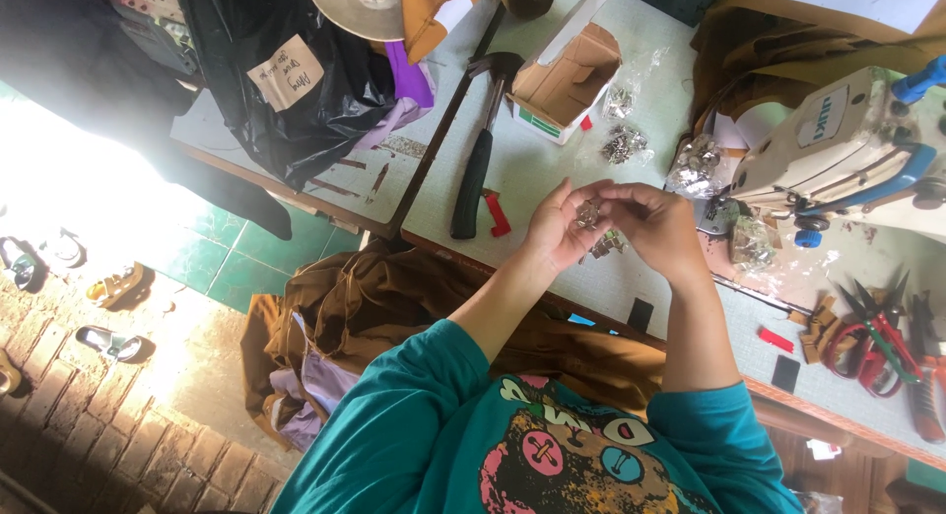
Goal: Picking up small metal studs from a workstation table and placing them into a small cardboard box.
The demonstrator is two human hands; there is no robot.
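Between fingertips of 2 hands, over the work table (552,169): small metal fittings.

Left hand (558,228) cupped, fingers curled around a cluster of silvery metal fittings (588,214); right hand (658,228) pinching at the same cluster, fingertips closed together on it. Just below the fingers, more fittings (606,245) on the table. Beyond the fingertips, clear bags of fittings (625,144), an open cardboard box (567,75). Left of the fingers, a black-handled hammer (477,164).

hands (616,223) pinching metal fittings (588,215) (small, silvery)

Open brown cardboard box (565,72) on table; tan label (286,72) on black bag (296,100).
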